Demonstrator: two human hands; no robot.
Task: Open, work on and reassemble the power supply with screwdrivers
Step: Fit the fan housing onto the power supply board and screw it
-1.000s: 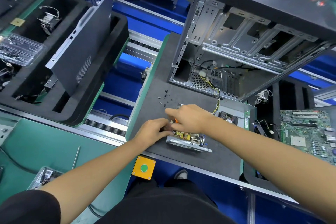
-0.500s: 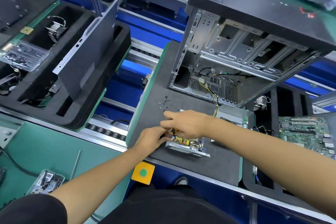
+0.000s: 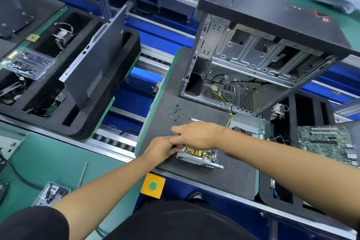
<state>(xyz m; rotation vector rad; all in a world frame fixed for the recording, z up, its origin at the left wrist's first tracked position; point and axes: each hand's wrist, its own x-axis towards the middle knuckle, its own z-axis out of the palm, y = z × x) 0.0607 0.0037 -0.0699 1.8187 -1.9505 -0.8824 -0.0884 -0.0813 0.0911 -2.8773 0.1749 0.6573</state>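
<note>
Your hands meet over the open supply (image 3: 198,157), which lies on the grey mat (image 3: 233,177) at 6 o'clock of the case (image 3: 253,60). Left hand (image 3: 160,149) grips its 9 o'clock end; right hand (image 3: 196,135) rests on top, fingers extended, grip possibly hidden. Screws (image 3: 176,114) lie at 11 o'clock.

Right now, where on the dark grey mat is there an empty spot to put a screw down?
The dark grey foam mat is bare along its near edge, below the opened silver power supply, and on its left strip beside the green border. It is crowded around the small black screws, both hands, and beneath the open black computer case.
</note>
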